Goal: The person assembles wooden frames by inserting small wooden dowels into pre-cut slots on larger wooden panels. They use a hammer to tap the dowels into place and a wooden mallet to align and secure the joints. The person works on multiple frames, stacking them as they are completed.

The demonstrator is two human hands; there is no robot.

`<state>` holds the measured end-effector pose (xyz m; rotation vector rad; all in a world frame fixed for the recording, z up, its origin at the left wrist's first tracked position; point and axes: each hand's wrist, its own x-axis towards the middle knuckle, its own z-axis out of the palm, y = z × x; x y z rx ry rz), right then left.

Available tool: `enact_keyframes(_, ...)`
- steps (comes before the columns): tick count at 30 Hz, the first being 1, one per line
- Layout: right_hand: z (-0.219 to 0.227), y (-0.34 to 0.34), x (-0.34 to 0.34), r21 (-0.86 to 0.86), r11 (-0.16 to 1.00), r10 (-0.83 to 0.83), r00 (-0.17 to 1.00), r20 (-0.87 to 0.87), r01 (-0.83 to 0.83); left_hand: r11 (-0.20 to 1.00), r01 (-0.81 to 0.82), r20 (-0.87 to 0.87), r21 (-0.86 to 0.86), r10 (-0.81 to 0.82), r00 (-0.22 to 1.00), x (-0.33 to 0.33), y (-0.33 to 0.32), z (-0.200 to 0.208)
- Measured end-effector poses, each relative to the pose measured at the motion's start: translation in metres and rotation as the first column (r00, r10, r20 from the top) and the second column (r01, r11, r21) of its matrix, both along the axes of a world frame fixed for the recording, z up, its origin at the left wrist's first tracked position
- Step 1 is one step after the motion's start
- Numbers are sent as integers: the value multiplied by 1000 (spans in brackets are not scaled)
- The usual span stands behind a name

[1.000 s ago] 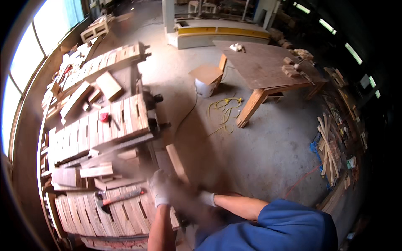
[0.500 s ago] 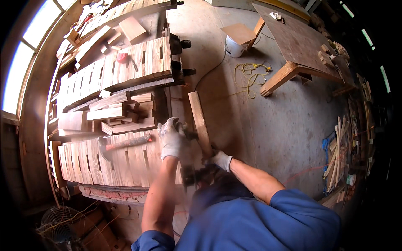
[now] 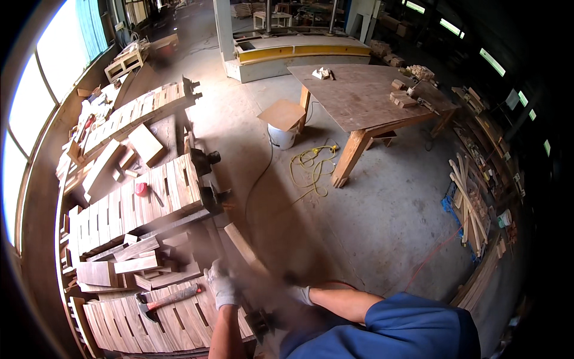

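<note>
My left hand [image 3: 222,288], in a pale work glove, is over the right end of the nearest slatted wood panel [image 3: 173,323]. Its fingers are blurred, and whether they hold anything does not show. My right hand [image 3: 301,294], also gloved, is at the lower end of a wooden stick [image 3: 245,246], closed on it as far as the blur lets me see. The stick slants up and left between my hands, beyond the panel's end. A claw hammer [image 3: 170,299] with a red and dark handle lies on the panel, left of my left hand. A dark clamp end [image 3: 258,323] juts out below the left hand.
Loose wood blocks [image 3: 98,273] fill the gap behind the near panel. Another slatted panel [image 3: 119,212] carries a red tape measure [image 3: 141,189]. A yellow cord [image 3: 311,170] lies on the floor near a board-topped white bucket [image 3: 281,136] and a large wooden table [image 3: 359,90].
The view has lifted, showing more of the far workshop. My hands sit lower in the picture. The stick now leans further left, and the area round my hands is more blurred.
</note>
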<state>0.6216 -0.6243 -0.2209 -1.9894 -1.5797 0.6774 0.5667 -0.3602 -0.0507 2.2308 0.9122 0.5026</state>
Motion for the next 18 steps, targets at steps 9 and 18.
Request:
enact_keyframes(9, -49, 14, -51, -486, 684, -713, 360, -601, 544, 999, -17, -2, 42, 17, 1000, -3, -3, -10)
enact_keyframes(18, 99, 21, -28, -719, 538, -842, 317, -437, 439, 1000, -27, -83, 17, 28, 996, -1, -6, 19)
